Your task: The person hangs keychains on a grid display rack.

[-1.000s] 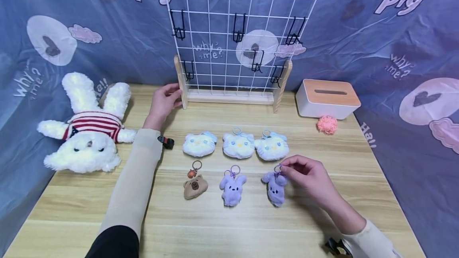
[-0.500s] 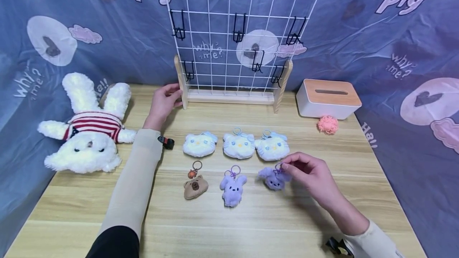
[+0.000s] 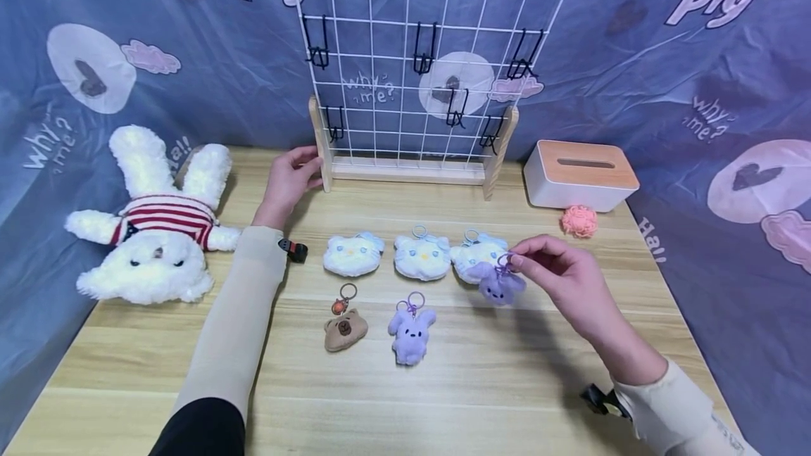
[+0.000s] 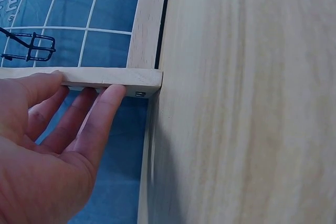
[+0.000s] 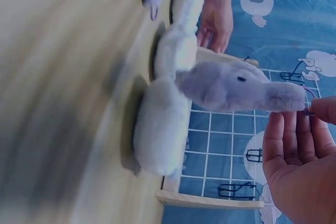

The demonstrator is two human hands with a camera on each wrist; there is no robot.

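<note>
My right hand (image 3: 567, 276) pinches the ring of a purple plush bunny keychain (image 3: 500, 287) between thumb and fingertips. The bunny hangs above the table, in front of the rightmost white cat-face plush keychain (image 3: 475, 259). In the right wrist view its body (image 5: 226, 87) dangles from the ring. At the far side, my left hand (image 3: 288, 181) holds the left wooden leg (image 4: 110, 77) of a white wire grid rack (image 3: 405, 111). Thumb and fingertips touch the leg. Several black hooks (image 3: 424, 62) are fixed on the grid.
Two more white cat-face keychains (image 3: 421, 259) (image 3: 353, 255), a brown bear keychain (image 3: 345, 329) and another purple bunny keychain (image 3: 412, 336) lie on the table (image 3: 380, 407). A large white plush toy (image 3: 158, 259) is at left. A tissue box (image 3: 579, 174) and a pink flower-like ball (image 3: 579, 221) stand right.
My right hand has lifted the purple bunny keychain off the table and carried it toward the rack, past the row of white keychains' front edge. The left hand stays at the rack's leg.
</note>
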